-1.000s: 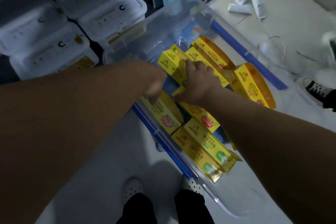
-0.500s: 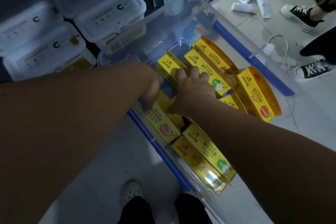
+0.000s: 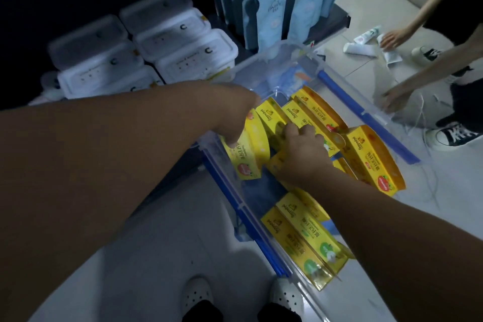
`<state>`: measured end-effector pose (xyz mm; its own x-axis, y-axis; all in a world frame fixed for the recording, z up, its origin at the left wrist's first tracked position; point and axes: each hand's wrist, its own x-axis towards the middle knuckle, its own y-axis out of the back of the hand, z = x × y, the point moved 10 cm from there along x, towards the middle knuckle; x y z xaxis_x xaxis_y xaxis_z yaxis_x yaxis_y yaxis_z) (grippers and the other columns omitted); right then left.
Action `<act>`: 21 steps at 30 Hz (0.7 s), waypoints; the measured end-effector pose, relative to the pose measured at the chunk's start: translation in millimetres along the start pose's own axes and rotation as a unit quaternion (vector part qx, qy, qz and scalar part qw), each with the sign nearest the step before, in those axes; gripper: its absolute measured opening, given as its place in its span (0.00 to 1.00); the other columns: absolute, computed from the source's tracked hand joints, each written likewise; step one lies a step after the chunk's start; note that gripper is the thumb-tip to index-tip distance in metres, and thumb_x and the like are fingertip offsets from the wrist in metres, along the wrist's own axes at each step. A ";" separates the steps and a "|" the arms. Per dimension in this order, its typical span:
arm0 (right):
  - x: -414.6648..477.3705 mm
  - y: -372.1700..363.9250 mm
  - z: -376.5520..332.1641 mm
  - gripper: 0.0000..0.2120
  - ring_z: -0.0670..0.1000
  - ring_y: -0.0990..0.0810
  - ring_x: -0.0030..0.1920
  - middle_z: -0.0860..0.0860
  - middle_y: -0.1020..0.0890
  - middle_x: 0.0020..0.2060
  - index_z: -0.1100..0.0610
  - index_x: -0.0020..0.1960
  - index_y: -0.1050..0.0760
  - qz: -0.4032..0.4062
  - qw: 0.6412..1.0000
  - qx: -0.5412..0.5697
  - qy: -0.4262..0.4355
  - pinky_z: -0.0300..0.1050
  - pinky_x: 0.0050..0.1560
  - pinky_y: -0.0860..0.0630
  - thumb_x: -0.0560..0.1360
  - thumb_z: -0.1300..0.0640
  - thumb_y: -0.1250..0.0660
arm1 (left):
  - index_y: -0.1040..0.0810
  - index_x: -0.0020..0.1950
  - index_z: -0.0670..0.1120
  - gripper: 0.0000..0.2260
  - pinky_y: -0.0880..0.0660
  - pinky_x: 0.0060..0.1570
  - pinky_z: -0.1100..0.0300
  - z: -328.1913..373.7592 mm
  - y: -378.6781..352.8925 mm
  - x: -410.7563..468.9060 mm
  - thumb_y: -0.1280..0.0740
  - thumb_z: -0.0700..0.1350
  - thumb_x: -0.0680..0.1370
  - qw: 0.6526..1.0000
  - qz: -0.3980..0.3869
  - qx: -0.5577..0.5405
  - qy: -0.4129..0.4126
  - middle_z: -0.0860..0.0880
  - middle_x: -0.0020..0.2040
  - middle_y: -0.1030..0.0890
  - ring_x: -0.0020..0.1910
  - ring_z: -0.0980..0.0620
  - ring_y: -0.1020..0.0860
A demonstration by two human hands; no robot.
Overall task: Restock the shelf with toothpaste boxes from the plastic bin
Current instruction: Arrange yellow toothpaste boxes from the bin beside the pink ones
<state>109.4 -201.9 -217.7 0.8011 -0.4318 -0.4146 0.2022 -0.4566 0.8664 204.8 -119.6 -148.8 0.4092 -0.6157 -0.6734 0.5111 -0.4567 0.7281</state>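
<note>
Left hand (image 3: 236, 125): fingers curled round yellow toothpaste box (image 3: 248, 151), box tilted at near-left wall of clear plastic bin (image 3: 366, 117). Right hand (image 3: 304, 150): fingers bent over tops of upright boxes (image 3: 300, 112) mid-bin; holding or only pressing, cannot tell. Also in bin: flat pair (image 3: 300, 238) at near end, leaning box (image 3: 371, 159) at right side. Bin on pale floor, just beside dark shelf (image 3: 337, 21) with white lidded tubs (image 3: 170, 42) and light blue pouches (image 3: 274, 0). Far right: another person's hand (image 3: 392, 39) at white tubes (image 3: 362, 49) on floor.
</note>
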 end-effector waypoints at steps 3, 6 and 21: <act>-8.5 21.3 -9.2 0.40 0.60 0.34 0.63 0.57 0.35 0.64 0.50 0.71 0.41 0.022 0.999 0.017 0.023 0.52 0.52 0.29 0.66 0.45 0.24 | 0.34 0.67 0.48 0.30 0.33 0.41 0.59 -4.8 18.7 -20.6 0.24 0.42 0.70 0.999 0.048 -0.005 -0.005 0.58 0.39 0.36 0.46 0.51 0.30; -19.9 52.1 -23.1 0.36 0.61 0.34 0.63 0.57 0.35 0.64 0.51 0.69 0.40 0.040 0.998 0.029 0.045 0.50 0.51 0.31 0.68 0.46 0.25 | 0.33 0.64 0.48 0.27 0.32 0.39 0.58 -8.0 35.1 -45.7 0.24 0.43 0.70 0.998 0.070 0.003 0.005 0.54 0.41 0.34 0.46 0.50 0.29; -155.0 334.9 -173.1 0.37 0.59 0.30 0.56 0.53 0.33 0.56 0.51 0.62 0.36 0.175 0.962 0.073 0.196 0.51 0.54 0.25 0.59 0.50 0.22 | 0.33 0.59 0.49 0.22 0.33 0.30 0.59 8.9 243.2 -303.5 0.27 0.37 0.70 0.972 0.210 0.083 0.071 0.53 0.39 0.32 0.37 0.53 0.31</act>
<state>150.5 -153.2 185.0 0.9626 -0.2650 0.0569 -0.1766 -0.4537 0.8735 198.2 -49.6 233.8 0.6610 -0.6809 -0.3154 0.1533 -0.2889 0.9450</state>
